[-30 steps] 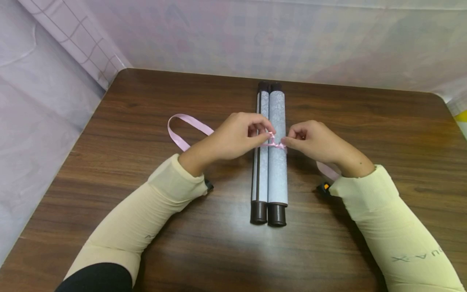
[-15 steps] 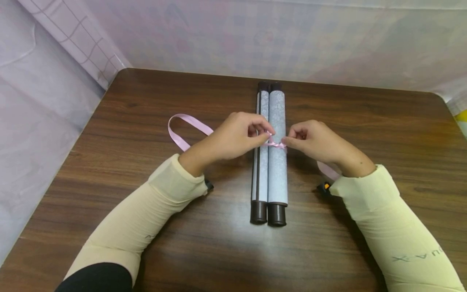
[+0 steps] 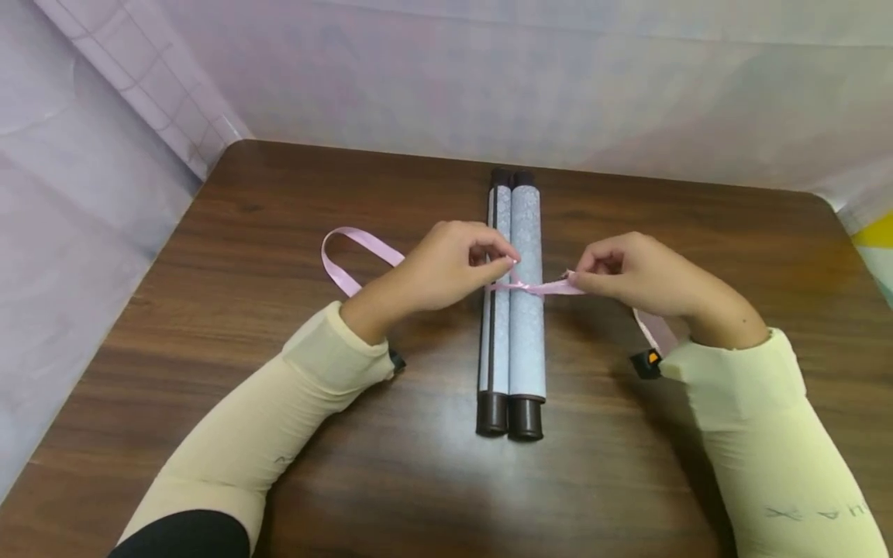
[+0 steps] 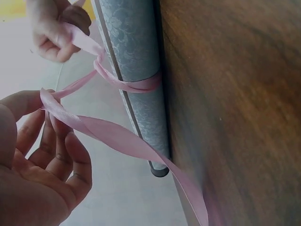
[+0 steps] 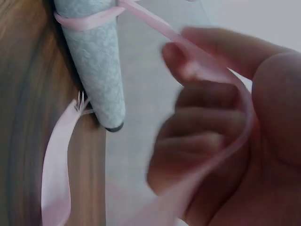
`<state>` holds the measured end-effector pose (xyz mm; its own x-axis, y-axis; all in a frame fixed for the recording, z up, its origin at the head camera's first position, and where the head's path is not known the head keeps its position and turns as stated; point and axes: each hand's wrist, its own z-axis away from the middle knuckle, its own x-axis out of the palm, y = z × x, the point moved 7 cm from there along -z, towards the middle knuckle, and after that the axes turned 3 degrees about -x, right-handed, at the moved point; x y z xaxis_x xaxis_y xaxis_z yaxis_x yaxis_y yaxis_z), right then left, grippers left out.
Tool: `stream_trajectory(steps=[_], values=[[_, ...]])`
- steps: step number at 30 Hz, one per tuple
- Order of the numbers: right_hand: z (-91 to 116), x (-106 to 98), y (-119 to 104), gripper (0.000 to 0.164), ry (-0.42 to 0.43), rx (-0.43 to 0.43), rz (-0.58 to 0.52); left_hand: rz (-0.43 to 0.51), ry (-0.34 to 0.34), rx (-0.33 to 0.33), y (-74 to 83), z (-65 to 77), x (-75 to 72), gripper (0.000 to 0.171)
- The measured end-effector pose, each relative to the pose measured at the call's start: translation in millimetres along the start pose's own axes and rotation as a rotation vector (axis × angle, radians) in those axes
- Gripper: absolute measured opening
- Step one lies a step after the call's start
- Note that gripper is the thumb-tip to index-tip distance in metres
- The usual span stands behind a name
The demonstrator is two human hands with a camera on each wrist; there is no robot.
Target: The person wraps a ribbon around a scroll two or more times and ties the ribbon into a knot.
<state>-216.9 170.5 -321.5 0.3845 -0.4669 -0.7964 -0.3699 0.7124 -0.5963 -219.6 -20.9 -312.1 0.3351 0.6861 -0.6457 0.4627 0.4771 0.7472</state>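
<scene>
A grey-blue patterned scroll (image 3: 526, 341), rolled up as two rollers side by side, lies lengthwise on the table with dark end caps (image 3: 525, 418). Pink ribbon (image 3: 556, 287) circles its middle and crosses itself on top. Over the left roller, my left hand (image 3: 446, 267) pinches one length of ribbon between thumb and fingertip; its tail (image 4: 117, 136) trails down in the left wrist view. To the right, my right hand (image 3: 638, 271) pinches the other length, drawn sideways from the crossing. In the right wrist view that ribbon runs across the palm, and a frayed ribbon end (image 5: 77, 108) shows near the scroll.
The brown wooden table (image 3: 209, 372) extends around the scroll. A ribbon loop (image 3: 363, 239) lies left of my left forearm. Pale fabric (image 3: 446, 85) hangs behind the table's back edge. A black wrist-worn device (image 3: 646, 364) shows beneath my right cuff.
My right hand has moved right, away from the scroll, pulling its ribbon length out straight. My left hand keeps its pinch almost in place. The head view has shifted slightly.
</scene>
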Motion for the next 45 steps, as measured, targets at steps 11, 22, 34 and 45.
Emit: stream_trajectory(steps=[11, 22, 34, 45], values=[[25, -1, 30, 0.007, -0.186, -0.040, 0.140, -0.031, 0.001, -0.010, 0.8, -6.9, 6.6, 0.016], [34, -3, 60, 0.011, -0.257, 0.036, 0.252, -0.019, 0.006, -0.039, 1.1, -8.4, 5.6, 0.015], [15, -16, 70, 0.021, -0.174, 0.100, 0.388, -0.022, 0.008, -0.023, 2.2, -9.9, 6.6, 0.014], [2, -19, 68, 0.006, -0.102, 0.019, 0.397, -0.043, 0.007, -0.004, 6.6, -12.2, 8.7, 0.014]])
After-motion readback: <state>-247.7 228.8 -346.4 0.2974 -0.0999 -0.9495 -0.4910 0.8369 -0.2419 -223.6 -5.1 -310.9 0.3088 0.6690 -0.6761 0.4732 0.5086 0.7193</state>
